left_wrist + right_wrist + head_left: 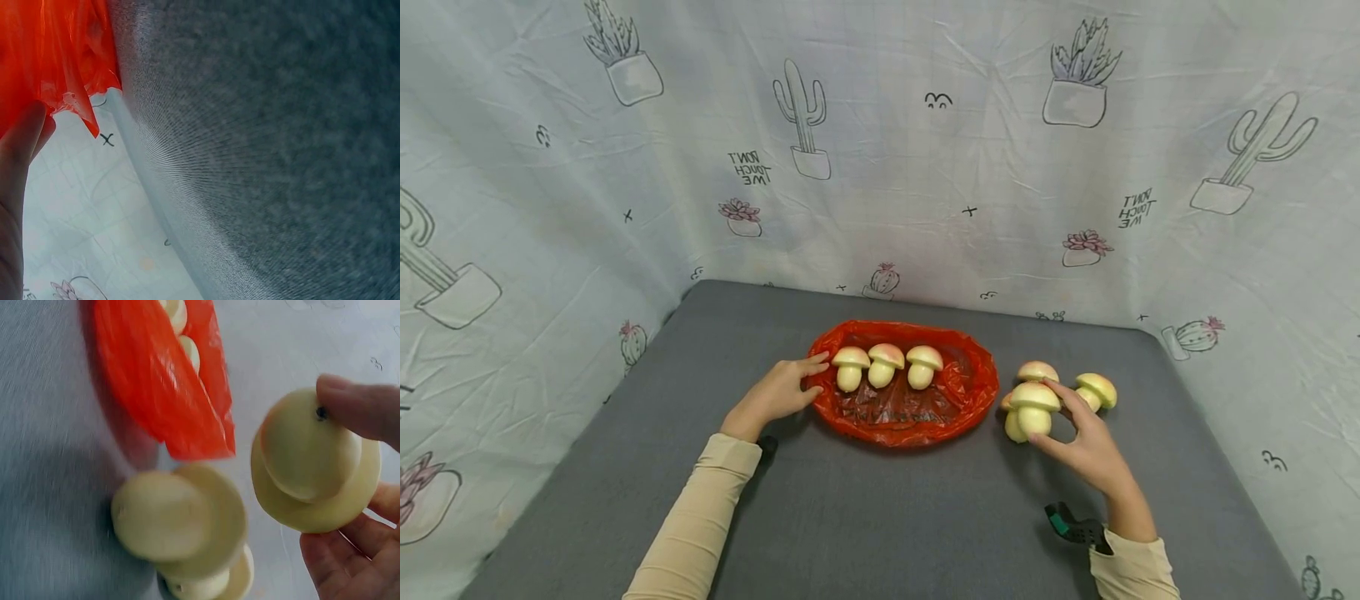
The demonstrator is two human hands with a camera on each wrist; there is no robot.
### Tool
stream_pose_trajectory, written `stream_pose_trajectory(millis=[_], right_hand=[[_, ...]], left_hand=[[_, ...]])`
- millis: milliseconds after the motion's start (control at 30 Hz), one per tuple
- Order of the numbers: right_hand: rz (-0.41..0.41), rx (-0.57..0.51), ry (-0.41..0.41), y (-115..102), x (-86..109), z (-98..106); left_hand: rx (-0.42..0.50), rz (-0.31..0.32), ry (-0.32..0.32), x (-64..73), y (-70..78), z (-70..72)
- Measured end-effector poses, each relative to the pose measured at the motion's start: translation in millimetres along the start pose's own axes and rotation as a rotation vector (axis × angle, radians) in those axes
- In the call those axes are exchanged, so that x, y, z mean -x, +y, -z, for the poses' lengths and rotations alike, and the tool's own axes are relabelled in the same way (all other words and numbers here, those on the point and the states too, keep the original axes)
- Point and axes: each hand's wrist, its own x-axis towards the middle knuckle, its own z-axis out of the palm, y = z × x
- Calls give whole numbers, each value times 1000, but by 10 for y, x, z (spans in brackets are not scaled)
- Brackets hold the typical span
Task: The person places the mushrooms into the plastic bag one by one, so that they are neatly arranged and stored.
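Observation:
My right hand [1093,450] pinches a toy mushroom [1034,400] with a pale yellow cap, thumb at its stem and fingers at its cap. In the right wrist view this mushroom [306,450] is off the table, its stem end facing the camera. Around it are other mushrooms: one behind [1037,369], one to the right [1097,388], and one partly hidden at its left [1013,427]. My left hand [778,390] touches the left rim of a red plastic bag [910,437], fingers and thumb apart. Three mushrooms [886,363] lie in a row inside the opened bag.
A dark grey table [880,517] lies under everything. White cloth [880,150] printed with cacti and potted plants hangs behind it and at both sides. A black wrist strap [1078,527] is on the right wrist.

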Motion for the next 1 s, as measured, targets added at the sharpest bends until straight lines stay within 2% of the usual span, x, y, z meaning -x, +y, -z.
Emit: stream_pose_trajectory(millis=[133,267,467,800,1000], right_hand=[[1,-39,23,-65,-125,-79],[-35,-85,22,-151,-263,-165],[-87,-126,2,-199,-454,-312],[-65,35,-78,-295,-790,-570],[-35,109,-99,-314,-905,-712]], left_hand=[[-2,-5,1,-2,-4,3],[-16,-5,3,-8,-17,2],[14,11,-9,-12,-16,4],[16,23,-8,-8,-4,11],[17,15,-2,-4,-10,2]])
